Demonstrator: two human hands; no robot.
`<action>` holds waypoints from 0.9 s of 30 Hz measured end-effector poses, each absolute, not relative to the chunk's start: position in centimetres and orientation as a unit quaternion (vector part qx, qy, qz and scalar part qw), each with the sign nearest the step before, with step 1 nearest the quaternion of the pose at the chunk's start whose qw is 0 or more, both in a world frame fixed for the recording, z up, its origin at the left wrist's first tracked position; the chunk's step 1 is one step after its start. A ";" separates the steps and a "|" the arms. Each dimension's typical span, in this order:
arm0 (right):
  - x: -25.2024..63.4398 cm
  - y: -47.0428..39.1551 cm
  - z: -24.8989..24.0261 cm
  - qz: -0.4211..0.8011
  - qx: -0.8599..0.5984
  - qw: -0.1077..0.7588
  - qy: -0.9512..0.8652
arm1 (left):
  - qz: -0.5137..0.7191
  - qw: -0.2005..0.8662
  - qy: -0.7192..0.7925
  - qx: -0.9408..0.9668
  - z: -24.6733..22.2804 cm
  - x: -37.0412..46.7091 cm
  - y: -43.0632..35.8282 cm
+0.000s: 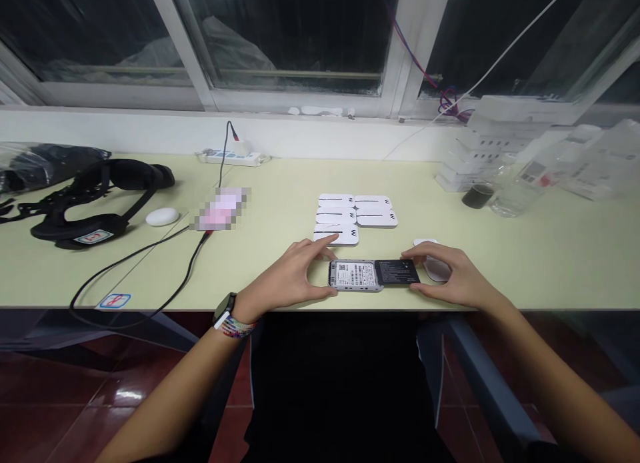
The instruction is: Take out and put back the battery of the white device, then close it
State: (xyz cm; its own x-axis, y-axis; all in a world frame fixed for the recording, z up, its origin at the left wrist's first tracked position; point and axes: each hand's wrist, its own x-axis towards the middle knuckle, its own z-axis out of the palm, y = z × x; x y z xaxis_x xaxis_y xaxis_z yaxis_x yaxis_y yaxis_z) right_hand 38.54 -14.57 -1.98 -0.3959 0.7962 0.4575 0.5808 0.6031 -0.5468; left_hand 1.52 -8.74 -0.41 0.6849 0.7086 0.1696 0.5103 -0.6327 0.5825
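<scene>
A small grey-framed electronic device (354,275) lies near the table's front edge, its back uncovered and a printed label with a square code showing. My left hand (295,276) grips its left end with thumb and a finger at the two corners, the index finger raised apart. Between the thumb and fingers of my right hand (453,276) is a flat black battery (397,272). The battery's left end meets the device's right end. Partly behind my right hand lies a white rounded cover (436,269). Several white rounded devices (336,215) marked with a black line and a letter lie in two columns beyond.
Toward the left are a black headset (95,209), a white oval object (163,216), a looped black cable (187,276) and a blurred-out pinkish item (220,209). A power strip (233,157) stands by the wall. White boxes (480,149) and a clear bottle (525,179) occupy the right back.
</scene>
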 end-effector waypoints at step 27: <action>38.4 -14.7 -1.9 0.147 -0.430 0.351 -0.819 | 0.194 0.258 0.343 0.882 -0.4 1.4 -8.8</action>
State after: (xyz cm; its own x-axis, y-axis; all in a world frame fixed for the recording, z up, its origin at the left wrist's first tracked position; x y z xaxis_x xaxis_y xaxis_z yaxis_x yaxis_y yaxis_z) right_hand 38.43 -14.68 -1.88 -0.3845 0.8069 0.4483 0.6005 0.5875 -0.5425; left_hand 1.41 -8.76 -0.41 0.6890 0.7057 0.1653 0.5056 -0.6314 0.5879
